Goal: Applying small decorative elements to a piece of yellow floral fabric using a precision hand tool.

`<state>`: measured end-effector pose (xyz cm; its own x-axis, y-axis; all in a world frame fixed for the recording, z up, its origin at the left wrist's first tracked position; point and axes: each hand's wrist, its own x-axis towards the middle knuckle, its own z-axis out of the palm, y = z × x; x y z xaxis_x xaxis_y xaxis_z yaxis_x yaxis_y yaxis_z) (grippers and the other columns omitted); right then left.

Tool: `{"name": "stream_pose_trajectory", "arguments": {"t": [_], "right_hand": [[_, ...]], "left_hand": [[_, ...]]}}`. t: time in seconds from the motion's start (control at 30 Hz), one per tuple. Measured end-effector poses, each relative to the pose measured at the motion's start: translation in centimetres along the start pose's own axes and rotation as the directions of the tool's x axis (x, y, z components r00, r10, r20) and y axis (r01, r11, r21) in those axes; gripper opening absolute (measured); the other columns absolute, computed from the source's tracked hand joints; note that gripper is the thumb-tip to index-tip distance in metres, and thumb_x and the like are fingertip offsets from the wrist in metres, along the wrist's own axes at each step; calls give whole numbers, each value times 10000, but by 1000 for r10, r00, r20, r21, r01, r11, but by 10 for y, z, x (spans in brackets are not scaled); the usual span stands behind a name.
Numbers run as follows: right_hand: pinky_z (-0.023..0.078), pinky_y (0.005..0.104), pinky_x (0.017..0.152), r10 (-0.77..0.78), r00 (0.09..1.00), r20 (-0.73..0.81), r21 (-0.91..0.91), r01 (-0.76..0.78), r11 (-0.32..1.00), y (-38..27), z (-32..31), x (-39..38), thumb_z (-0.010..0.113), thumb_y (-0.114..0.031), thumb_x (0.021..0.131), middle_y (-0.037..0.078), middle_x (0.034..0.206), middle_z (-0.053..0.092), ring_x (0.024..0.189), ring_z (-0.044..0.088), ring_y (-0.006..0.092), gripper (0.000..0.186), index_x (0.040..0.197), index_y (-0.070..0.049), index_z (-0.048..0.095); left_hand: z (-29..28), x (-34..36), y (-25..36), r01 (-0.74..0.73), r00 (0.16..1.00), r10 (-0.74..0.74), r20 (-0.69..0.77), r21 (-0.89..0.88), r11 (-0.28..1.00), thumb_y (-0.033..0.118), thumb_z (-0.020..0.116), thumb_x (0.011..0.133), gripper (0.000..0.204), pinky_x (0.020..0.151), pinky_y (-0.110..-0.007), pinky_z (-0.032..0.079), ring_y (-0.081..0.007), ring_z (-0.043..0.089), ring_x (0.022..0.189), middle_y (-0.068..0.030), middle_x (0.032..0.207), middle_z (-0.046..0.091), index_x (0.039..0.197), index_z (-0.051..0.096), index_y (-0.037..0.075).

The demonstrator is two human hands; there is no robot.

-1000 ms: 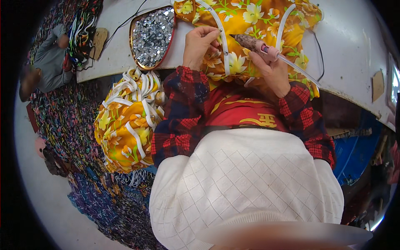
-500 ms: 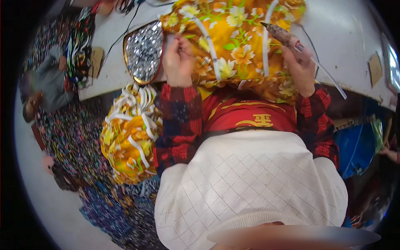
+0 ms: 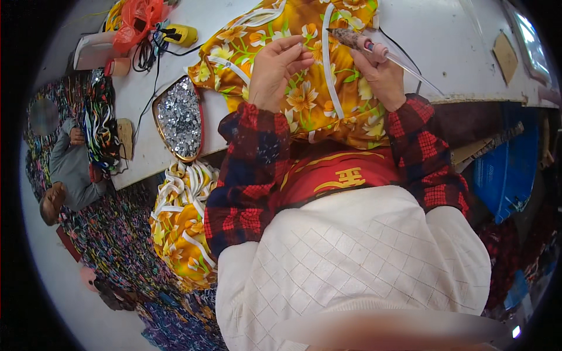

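Note:
Across the table edge and the lap in front of me lies a glossy golden-yellow floral cloth (image 3: 301,111) with white strips. Above its left part is my left hand (image 3: 280,67), its fingers loosely closed and their tips close together. Whatever they may pinch is too small to make out. My right hand (image 3: 380,76) is wrapped round a hot glue gun (image 3: 362,44), whose dark, speckled nozzle points left over a white strip. From its back end sticks out a translucent glue stick (image 3: 417,75). Left of the cloth sits a gold-rimmed tray (image 3: 180,120) of shiny silver sequins or flat stones.
A bundle of the same floral cloth (image 3: 184,245) hangs below the tray. Cords, a red plastic bag (image 3: 137,26) and a yellow item (image 3: 181,35) occupy the far left. Another person (image 3: 76,164) is at the left; a blue bin (image 3: 503,169) stands at right.
My left hand has moved from beside the tray to over the cloth, nearer the glue gun. The view has shifted, bringing the red bag in. The glue gun stays in my right hand.

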<state>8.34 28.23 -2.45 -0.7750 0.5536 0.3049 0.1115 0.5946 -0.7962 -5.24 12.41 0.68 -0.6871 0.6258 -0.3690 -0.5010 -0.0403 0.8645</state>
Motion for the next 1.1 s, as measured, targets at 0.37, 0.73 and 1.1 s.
{"name": "stream_pose_trajectory", "arguments": {"t": [0.37, 0.73, 1.1], "right_hand": [[482, 298, 613, 110, 994, -5, 163, -107, 981, 1, 2, 1, 632, -234, 790, 104, 771, 651, 685, 628, 244, 241, 934, -40, 623], [450, 295, 550, 175, 983, -50, 278, -154, 948, 10, 7, -4, 651, -240, 783, 72, 625, 558, 559, 546, 212, 254, 751, -18, 533], [411, 276, 501, 218, 975, -40, 330, -193, 924, 10, 2, -5, 651, -165, 787, 15, 569, 513, 515, 485, 108, 216, 728, -10, 512]], "left_hand": [[12, 44, -15, -97, 994, 105, -30, 202, 975, 95, 658, 774, 173, 474, -200, 484, -96, 564, 540, -54, 707, 595, 850, 594, -47], [19, 54, -17, -87, 990, 130, -61, 462, 883, 131, 687, 744, 150, 392, -179, 384, -45, 481, 425, -5, 596, 585, 799, 651, -5], [21, 62, -17, -85, 977, 168, -131, 484, 871, 186, 660, 770, 174, 390, -208, 368, -75, 457, 418, -13, 586, 565, 752, 616, 18]]}}
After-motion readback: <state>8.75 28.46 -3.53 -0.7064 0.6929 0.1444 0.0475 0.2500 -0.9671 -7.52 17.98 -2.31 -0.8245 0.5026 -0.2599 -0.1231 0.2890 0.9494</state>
